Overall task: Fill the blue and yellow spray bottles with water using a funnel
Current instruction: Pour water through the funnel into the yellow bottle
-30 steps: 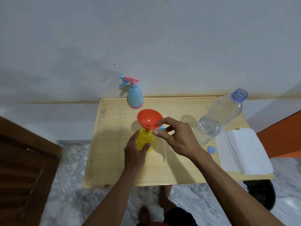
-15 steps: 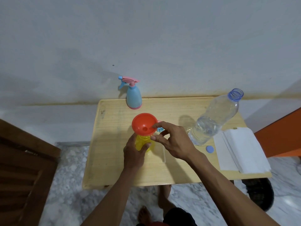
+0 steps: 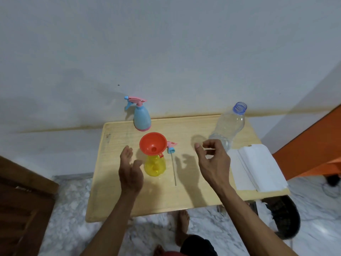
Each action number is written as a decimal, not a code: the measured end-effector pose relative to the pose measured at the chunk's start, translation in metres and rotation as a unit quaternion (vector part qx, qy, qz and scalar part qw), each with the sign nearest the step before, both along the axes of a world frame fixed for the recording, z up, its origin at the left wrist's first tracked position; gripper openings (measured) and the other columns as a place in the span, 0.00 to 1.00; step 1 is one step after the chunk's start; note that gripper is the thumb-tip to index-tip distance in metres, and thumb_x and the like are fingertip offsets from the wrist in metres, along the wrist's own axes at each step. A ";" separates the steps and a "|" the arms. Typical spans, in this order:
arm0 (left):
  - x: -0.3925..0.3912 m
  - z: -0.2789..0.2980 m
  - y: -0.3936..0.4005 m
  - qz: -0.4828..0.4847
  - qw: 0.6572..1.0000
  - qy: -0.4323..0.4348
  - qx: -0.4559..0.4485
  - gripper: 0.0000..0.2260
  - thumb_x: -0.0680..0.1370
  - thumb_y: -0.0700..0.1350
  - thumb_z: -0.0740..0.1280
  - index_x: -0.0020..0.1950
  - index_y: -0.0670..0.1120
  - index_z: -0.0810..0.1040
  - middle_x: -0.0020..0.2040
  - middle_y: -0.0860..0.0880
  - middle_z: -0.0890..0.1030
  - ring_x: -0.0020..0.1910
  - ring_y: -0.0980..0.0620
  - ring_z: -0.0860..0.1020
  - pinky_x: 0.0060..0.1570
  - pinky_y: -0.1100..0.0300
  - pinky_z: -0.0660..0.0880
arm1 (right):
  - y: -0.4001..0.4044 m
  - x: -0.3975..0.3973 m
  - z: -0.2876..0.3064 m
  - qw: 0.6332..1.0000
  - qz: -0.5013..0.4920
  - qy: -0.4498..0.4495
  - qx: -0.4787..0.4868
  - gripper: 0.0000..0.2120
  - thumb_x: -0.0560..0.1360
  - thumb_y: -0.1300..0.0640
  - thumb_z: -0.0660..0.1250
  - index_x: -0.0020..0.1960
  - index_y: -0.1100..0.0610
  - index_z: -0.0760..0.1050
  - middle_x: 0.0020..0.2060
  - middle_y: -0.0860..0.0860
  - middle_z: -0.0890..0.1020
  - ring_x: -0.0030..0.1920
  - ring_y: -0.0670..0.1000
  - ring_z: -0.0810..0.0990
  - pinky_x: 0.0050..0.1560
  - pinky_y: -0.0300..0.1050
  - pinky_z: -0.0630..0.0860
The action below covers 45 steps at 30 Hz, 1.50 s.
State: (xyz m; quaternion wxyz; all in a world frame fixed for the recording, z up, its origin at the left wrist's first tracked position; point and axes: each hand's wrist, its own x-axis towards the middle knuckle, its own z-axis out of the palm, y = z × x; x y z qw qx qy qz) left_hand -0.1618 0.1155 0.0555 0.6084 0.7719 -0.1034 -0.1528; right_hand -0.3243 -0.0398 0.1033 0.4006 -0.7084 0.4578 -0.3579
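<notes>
The yellow spray bottle (image 3: 155, 166) stands uncapped in the middle of the wooden table (image 3: 114, 191), with the orange funnel (image 3: 153, 143) seated in its neck. Its spray head with the long dip tube (image 3: 172, 156) lies just to its right. The blue spray bottle (image 3: 141, 118), pink and blue head on, stands at the table's far edge. A clear plastic water bottle (image 3: 229, 126) with an open blue neck stands at the far right. My left hand (image 3: 130, 170) hovers open just left of the yellow bottle. My right hand (image 3: 212, 161) is empty, fingers loosely curled, in front of the water bottle.
A stack of white paper (image 3: 258, 167) lies on the table's right side. A dark wooden door (image 3: 22, 204) stands at the left, an orange panel (image 3: 313, 146) at the right. My bare feet (image 3: 182, 228) show on the marble floor beneath the table.
Both hands have let go: the left came off the yellow bottle, the right off the funnel and moved right toward the water bottle. The funnel stays in the neck.
</notes>
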 end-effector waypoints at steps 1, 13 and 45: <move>-0.001 0.010 -0.004 0.011 1.000 -0.011 -0.018 0.30 0.71 0.47 0.61 0.75 0.46 0.65 0.70 0.44 0.73 0.69 0.49 0.72 0.69 0.46 0.69 | 0.002 -0.007 -0.002 0.999 -0.036 -0.014 0.001 0.13 0.76 0.48 0.73 0.53 0.53 0.73 0.47 0.49 0.81 0.43 0.41 0.80 0.41 0.32 0.74; -0.027 0.046 -0.045 -0.013 0.989 -0.112 0.092 0.45 0.68 0.60 0.77 0.77 0.46 0.60 0.72 0.46 0.66 0.71 0.46 0.67 0.68 0.52 0.67 | -0.069 -0.017 -0.018 0.995 -0.067 -0.078 -0.014 0.59 0.64 0.40 0.81 0.79 0.40 0.42 0.78 0.54 0.62 0.76 0.54 0.66 0.65 0.50 0.69; -0.024 0.039 -0.052 0.041 0.987 -0.118 0.097 0.44 0.60 0.59 0.80 0.73 0.48 0.70 0.60 0.56 0.72 0.56 0.53 0.73 0.56 0.58 0.73 | -0.109 0.023 0.074 0.900 0.375 0.051 -0.217 0.52 0.62 0.27 0.73 0.74 0.23 0.43 0.54 0.40 0.80 0.49 0.40 0.80 0.53 0.44 0.79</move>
